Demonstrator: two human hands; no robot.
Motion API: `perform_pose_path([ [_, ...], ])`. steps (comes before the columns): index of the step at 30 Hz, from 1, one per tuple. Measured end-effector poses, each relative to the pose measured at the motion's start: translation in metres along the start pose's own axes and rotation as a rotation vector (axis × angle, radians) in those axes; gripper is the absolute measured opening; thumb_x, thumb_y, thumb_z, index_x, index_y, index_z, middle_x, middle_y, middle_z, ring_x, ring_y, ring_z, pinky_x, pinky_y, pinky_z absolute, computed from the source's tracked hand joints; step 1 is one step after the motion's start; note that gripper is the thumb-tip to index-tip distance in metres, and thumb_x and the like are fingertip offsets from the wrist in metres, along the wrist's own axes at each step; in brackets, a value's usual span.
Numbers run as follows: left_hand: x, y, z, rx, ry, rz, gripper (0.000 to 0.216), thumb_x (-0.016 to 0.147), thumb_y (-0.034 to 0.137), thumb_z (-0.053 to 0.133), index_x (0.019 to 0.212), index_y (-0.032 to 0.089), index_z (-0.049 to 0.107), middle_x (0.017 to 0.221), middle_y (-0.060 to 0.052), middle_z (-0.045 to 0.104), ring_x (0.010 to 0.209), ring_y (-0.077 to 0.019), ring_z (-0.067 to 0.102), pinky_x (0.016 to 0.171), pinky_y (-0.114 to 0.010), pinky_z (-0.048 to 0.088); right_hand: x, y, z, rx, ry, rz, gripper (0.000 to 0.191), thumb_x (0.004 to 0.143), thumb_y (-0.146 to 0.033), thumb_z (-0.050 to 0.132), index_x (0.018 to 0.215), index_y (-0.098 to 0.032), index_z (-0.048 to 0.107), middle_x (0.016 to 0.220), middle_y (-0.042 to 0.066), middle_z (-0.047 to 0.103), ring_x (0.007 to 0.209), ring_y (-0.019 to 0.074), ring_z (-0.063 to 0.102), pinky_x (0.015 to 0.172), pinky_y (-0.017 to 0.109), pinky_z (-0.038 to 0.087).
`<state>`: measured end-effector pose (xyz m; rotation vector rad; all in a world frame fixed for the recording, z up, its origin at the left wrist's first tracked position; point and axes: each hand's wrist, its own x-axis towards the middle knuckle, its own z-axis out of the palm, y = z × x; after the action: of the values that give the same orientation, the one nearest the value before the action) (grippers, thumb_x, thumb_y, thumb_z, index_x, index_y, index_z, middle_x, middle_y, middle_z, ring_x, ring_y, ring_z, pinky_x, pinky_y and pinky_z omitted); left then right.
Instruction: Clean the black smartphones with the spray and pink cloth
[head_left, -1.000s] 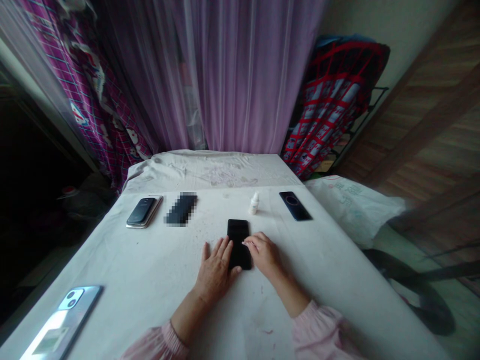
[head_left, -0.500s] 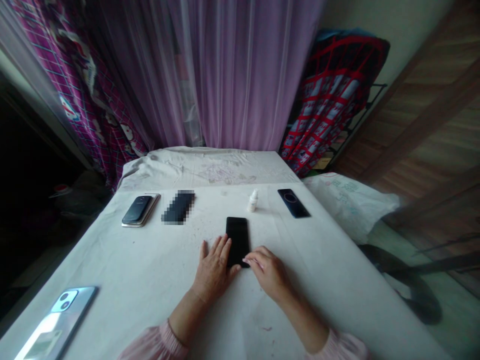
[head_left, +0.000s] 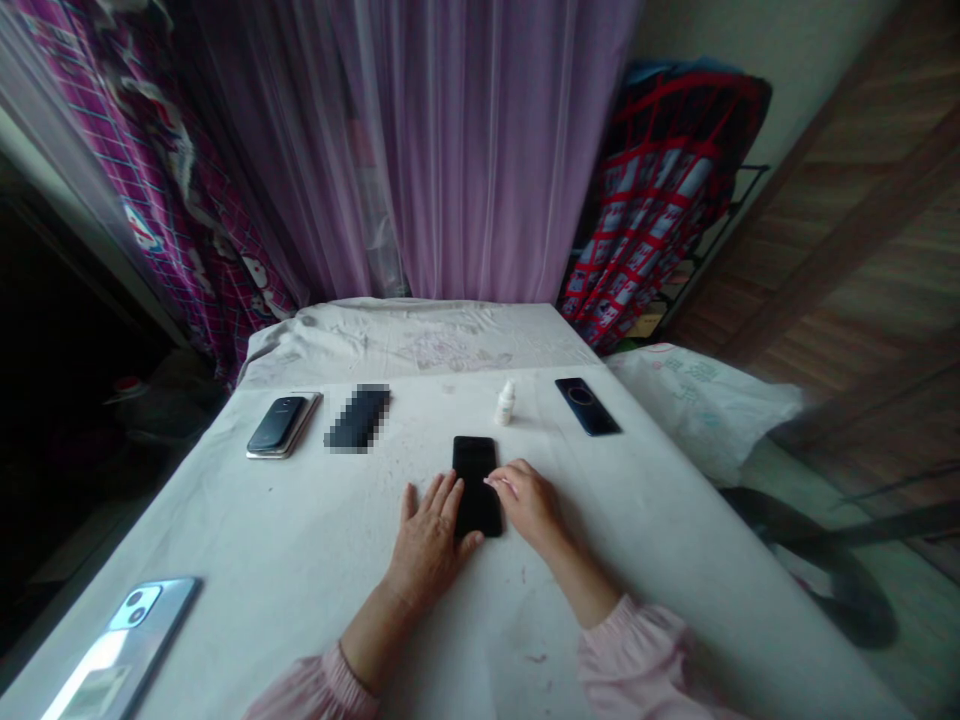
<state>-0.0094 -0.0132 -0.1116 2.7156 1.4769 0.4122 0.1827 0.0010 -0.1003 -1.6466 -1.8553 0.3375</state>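
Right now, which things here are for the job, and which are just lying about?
In use:
black phone
left hand, at its left edge
right hand, pinching a small pale thing
white bottle, maybe

Seemingly just lying about:
silver-blue phone
stacked dark phone
blurred dark thing
rightmost phone
plastic bag

Smooth, glossy blk phone (head_left: 474,497)

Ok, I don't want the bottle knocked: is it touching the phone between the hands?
Apart: the head view shows white cloth between the bottle and the phone.
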Motion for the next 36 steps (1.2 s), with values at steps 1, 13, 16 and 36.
perform_pose_path([
  [1,0.0,0.0,0.0,-0.002,0.01,0.006,0.064,0.092,0.052,0.048,0.141,0.013,0.041,0.145,-0.019,0.044,0.134,-0.0323,0.041,0.109,-0.06,0.026,-0.009,-0.001,-0.002,0.02,-0.017,-0.014,0.02,0.089,-0.018,0.05,0.086,-0.023,0.069,0.087,0.002,0.065,0.08,0.0148,0.062,0.072,0.024,0.045],
  [13,-0.001,0.001,0.001,0.009,0.038,0.002,0.062,0.092,0.053,0.046,0.141,0.013,0.042,0.143,-0.019,0.046,0.133,-0.0327,0.042,0.109,-0.06,0.026,0.008,-0.001,0.0,-0.03,0.004,0.012,0.02,0.087,-0.016,0.052,0.085,-0.025,0.07,0.088,0.002,0.066,0.079,0.0147,0.061,0.071,0.023,0.044],
  [16,0.0,0.001,0.001,0.017,0.026,-0.007,0.063,0.092,0.052,0.046,0.14,0.013,0.041,0.144,-0.019,0.046,0.132,-0.0328,0.043,0.108,-0.061,0.026,0.032,0.003,0.006,-0.071,0.051,0.053,0.02,0.086,-0.015,0.052,0.085,-0.024,0.07,0.088,0.003,0.066,0.08,0.0152,0.062,0.072,0.024,0.044],
  [36,0.001,0.003,0.001,-0.021,0.017,-0.009,0.063,0.091,0.051,0.048,0.139,0.012,0.043,0.143,-0.02,0.045,0.132,-0.0344,0.042,0.107,-0.064,0.027,0.031,0.006,0.011,-0.038,0.079,0.029,0.019,0.085,-0.015,0.051,0.084,-0.023,0.068,0.095,0.005,0.066,0.086,0.0168,0.062,0.078,0.026,0.046],
])
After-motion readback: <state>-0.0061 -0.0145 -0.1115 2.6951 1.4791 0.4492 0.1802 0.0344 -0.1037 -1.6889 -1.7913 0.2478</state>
